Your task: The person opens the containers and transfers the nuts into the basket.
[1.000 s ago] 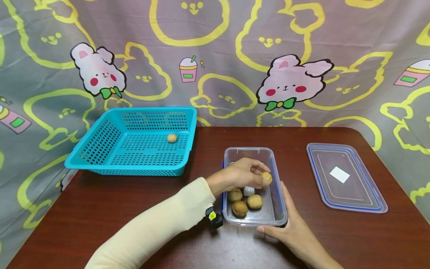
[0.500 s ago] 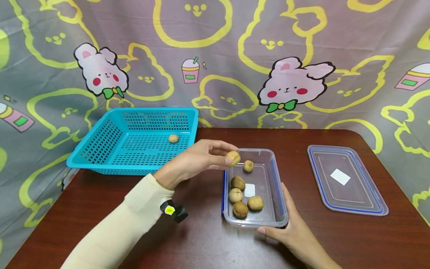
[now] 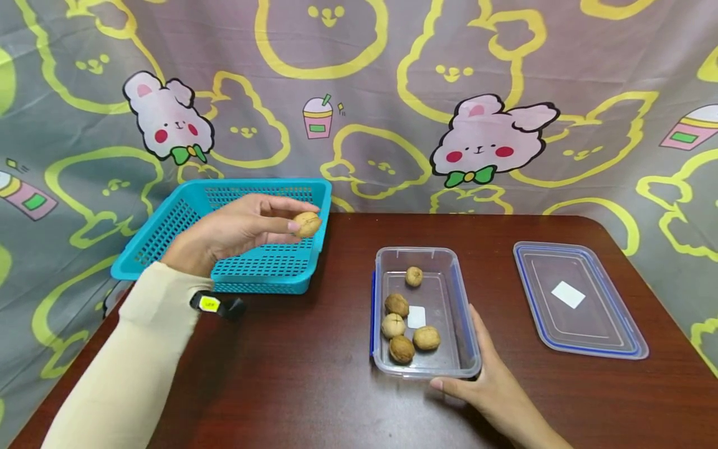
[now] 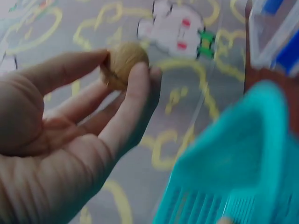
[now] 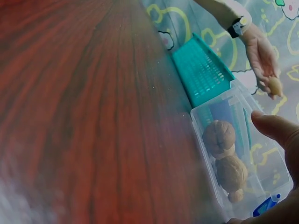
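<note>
In the head view my left hand [image 3: 241, 223] is raised over the blue plastic basket [image 3: 280, 285], pinching a walnut [image 3: 307, 224] between thumb and fingertips. The left wrist view shows that same walnut [image 4: 125, 65] held at the fingertips, with the basket's corner [image 4: 243, 144] below. My right hand [image 3: 496, 390] grips the near right corner of a clear plastic food container [image 3: 465, 312], thumb at its front and fingers along its side. Several walnuts [image 3: 426, 338] lie inside, mostly toward the left and near end.
A clear lid [image 3: 597, 312] with a blue seal and white label lies on the dark wooden table [image 3: 314, 374], right of the container. Behind the table hangs a cartoon-patterned cloth [image 3: 381, 93].
My left hand has lifted the walnut out of the container and carried it left to the basket, where it now covers the walnut seen there earlier. The right hand has stayed on the container.
</note>
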